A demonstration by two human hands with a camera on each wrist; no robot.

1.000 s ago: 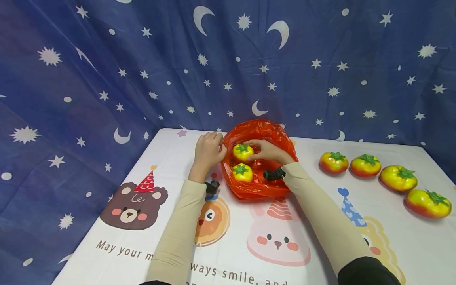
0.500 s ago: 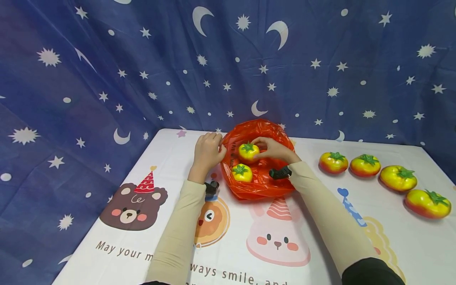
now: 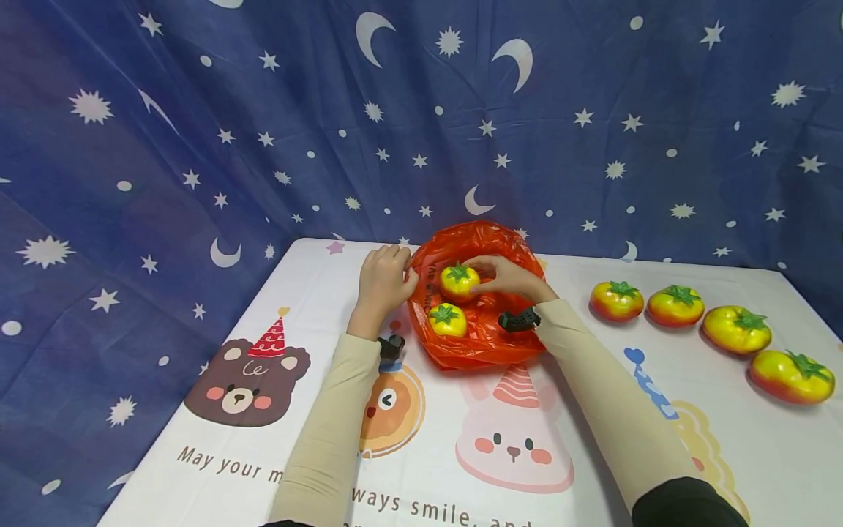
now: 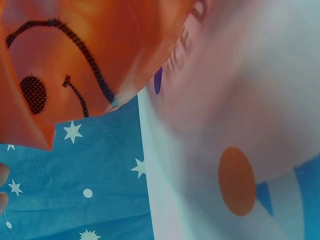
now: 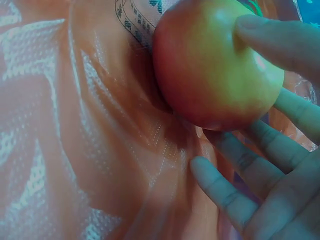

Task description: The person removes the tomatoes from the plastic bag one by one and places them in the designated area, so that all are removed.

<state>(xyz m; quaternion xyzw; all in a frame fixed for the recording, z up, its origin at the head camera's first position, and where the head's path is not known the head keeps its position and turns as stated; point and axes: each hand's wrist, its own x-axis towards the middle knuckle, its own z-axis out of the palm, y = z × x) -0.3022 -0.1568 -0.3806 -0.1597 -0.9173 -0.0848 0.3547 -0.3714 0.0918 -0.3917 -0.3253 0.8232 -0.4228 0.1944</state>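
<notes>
A red plastic bag (image 3: 484, 356) lies spread open on the table, its mouth facing up. My left hand (image 3: 384, 285) grips its left rim with curled fingers. Two of that hand's fingertips (image 4: 2, 201) show at the edge of the left wrist view, below the bag's printed side (image 4: 105, 60). Inside the bag, my right hand (image 3: 506, 279) holds a yellow-red tomato (image 3: 459, 284) with a green leafy top. In the right wrist view, the thumb (image 5: 280, 42) lies on top of the tomato and the fingers (image 5: 250, 155) come under it. Just in front sits a second tomato (image 3: 448, 322).
Several more tomatoes stand in a slanting row at the right: one tomato (image 3: 616, 301) nearest the bag, another tomato (image 3: 792, 378) farthest right. The white printed tablecloth (image 3: 421, 505) covers the table. A blue starry curtain (image 3: 421, 110) hangs right behind its back edge.
My right hand has shifted slightly right with the tomato it holds, widening the gap from the bag's left side, then stays there. The left hand keeps its place on the rim.
</notes>
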